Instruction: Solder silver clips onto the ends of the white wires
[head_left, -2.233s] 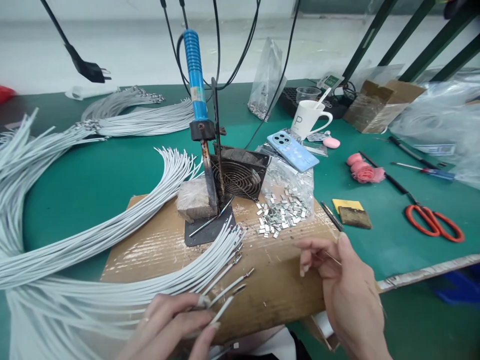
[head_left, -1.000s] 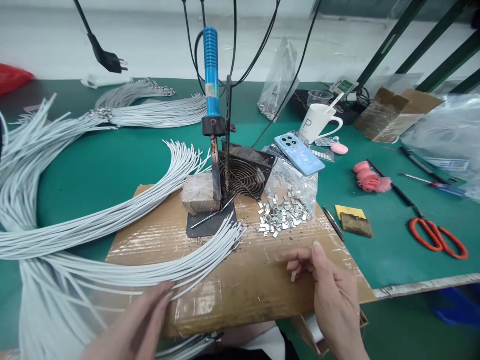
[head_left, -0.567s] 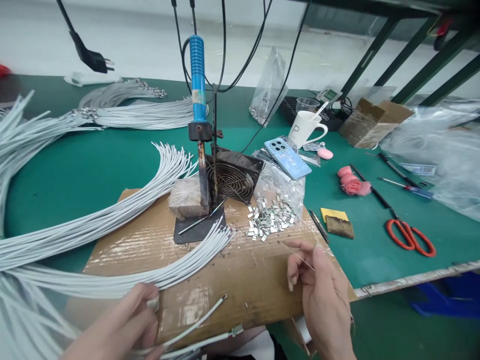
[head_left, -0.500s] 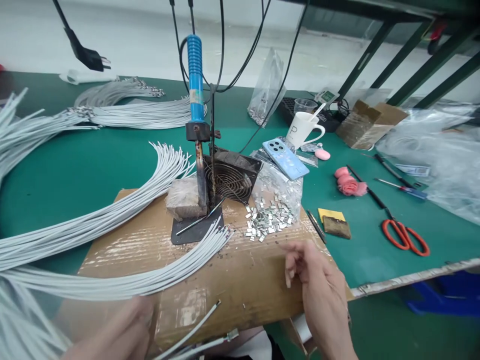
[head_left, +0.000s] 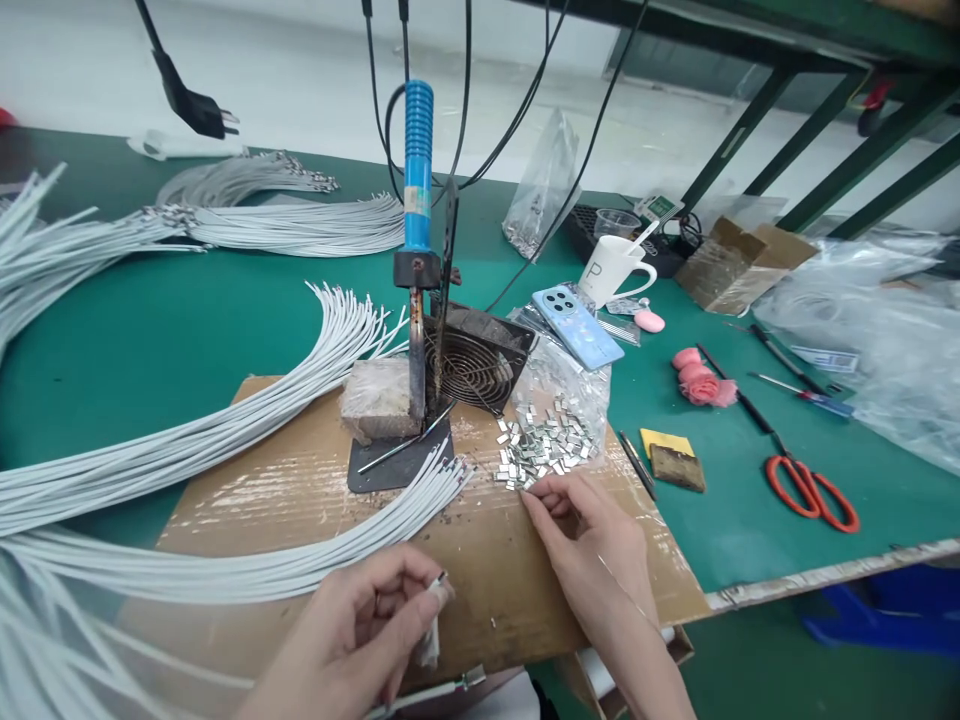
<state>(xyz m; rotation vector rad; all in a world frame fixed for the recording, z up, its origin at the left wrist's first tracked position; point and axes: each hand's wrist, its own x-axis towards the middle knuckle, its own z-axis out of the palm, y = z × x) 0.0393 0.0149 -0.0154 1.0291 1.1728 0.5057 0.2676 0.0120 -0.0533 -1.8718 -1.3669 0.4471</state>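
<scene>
While I'm running this from a distance through the head view, the left hand [head_left: 341, 625] is pinching a white cable [head_left: 440, 579] close to its end, thumb and fingers clamping it, with the dark tip just poking out over the cardboard sheet [head_left: 510, 570]. Something pale is also hanging under that thumb, but I'm not managing to make out what it is.

Over on the other side, the right hand [head_left: 596, 540] is reaching to the near edge of a pile of small metal pieces [head_left: 551, 440], thumb and index tips coming nearly together there. Whether they're gripping a piece, I honestly can't tell. A thin strand [head_left: 626, 588] is running across near the wrist. The pile is lying at the front of a clear plastic bag [head_left: 574, 378].

Just below the left hand, another cable [head_left: 427, 692] is pointing right, with a metal piece sitting on its end. Beyond that hand, a white cable bundle [head_left: 322, 570] is curving across the cardboard, its ends fanning out near a black plate [head_left: 375, 465]. Behind them, a blue-handled soldering iron [head_left: 418, 160] is standing upright, tip down, right by a grimy block [head_left: 379, 395], and a small fan [head_left: 480, 365] is leaning just beside it.
</scene>
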